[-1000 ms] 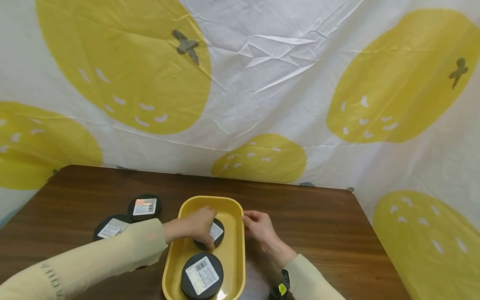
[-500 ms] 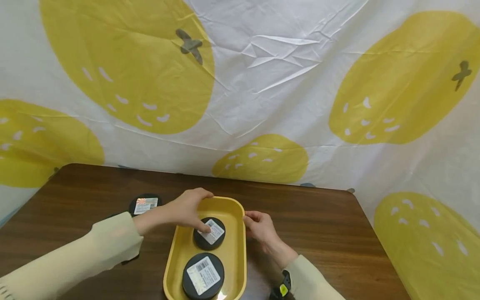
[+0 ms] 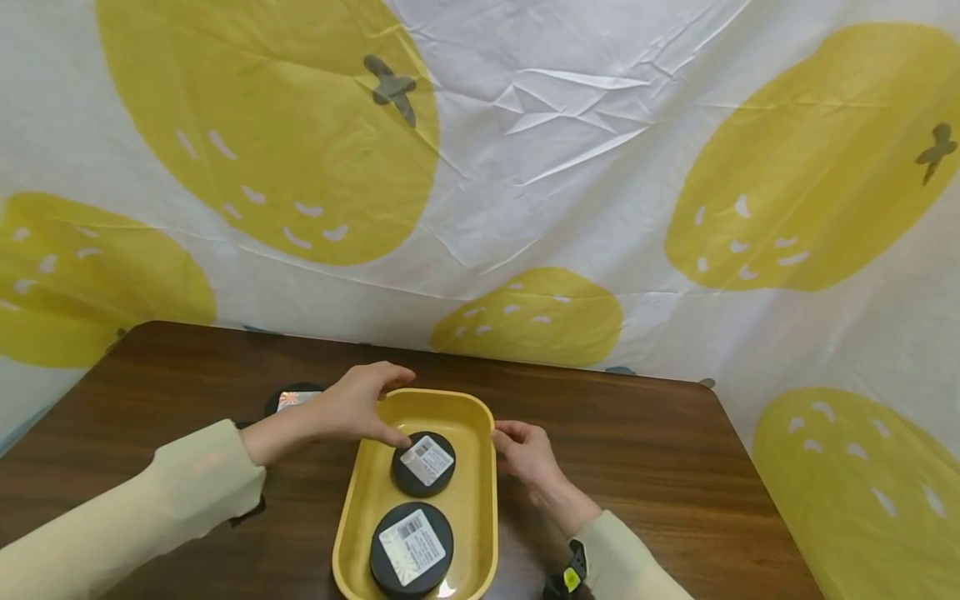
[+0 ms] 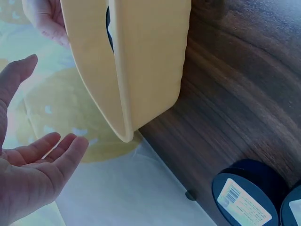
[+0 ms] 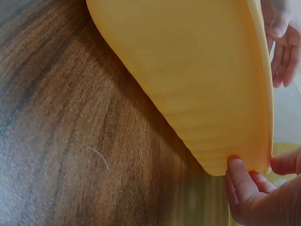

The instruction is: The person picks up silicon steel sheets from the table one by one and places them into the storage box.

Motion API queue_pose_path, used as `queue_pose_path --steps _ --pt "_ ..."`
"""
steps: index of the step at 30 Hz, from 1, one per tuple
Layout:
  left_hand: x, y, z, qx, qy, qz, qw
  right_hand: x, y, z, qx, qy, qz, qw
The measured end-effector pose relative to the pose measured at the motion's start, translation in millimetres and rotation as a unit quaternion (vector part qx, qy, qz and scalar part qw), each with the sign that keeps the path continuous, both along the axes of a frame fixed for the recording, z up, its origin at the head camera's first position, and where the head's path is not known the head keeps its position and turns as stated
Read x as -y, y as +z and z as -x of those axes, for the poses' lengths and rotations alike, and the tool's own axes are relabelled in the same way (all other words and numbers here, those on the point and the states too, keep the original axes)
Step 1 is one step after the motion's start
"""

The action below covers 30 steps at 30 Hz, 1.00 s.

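A yellow oblong tray (image 3: 489,517) stands on the table with two round black containers inside, a far one (image 3: 423,483) and a near one (image 3: 411,575), each with a white barcode label on top. My left hand (image 3: 354,407) hovers over the tray's far left rim, thumb and fingers spread. In the left wrist view that hand (image 4: 40,169) holds nothing. At the tray's right side, my right hand (image 3: 534,460) grips the wall. The right wrist view has its fingertips (image 5: 235,165) against the outer wall and the thumb at the rim.
More labelled black containers lie left of the tray, one (image 3: 288,398) partly behind my left wrist. In the left wrist view, two stand side by side, the fuller one (image 4: 244,197) near the table edge. A lemon-print cloth (image 3: 525,317) hangs behind the wooden table (image 3: 637,450).
My left hand has let go of the far container in the tray, then lifted and drawn back up and left. My right hand stays at the tray's wall.
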State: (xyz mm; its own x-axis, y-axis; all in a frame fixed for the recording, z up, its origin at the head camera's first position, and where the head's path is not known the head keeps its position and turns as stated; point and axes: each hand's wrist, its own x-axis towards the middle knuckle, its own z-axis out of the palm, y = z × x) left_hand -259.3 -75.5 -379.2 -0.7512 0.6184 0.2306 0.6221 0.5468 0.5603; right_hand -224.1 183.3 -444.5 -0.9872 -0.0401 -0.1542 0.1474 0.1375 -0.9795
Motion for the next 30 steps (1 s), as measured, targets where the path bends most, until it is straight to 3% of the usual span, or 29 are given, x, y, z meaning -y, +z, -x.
queue_pose_path --steps 20,30 --pt "35 2.9 -6.8 0.013 0.036 -0.007 0.9992 1 0.0 1.3 0.001 -0.003 0.009 1.0" --pt "42 5.4 -6.2 0.014 0.045 -0.006 0.9989 1 1.3 0.3 0.0 0.001 0.005 1.0"
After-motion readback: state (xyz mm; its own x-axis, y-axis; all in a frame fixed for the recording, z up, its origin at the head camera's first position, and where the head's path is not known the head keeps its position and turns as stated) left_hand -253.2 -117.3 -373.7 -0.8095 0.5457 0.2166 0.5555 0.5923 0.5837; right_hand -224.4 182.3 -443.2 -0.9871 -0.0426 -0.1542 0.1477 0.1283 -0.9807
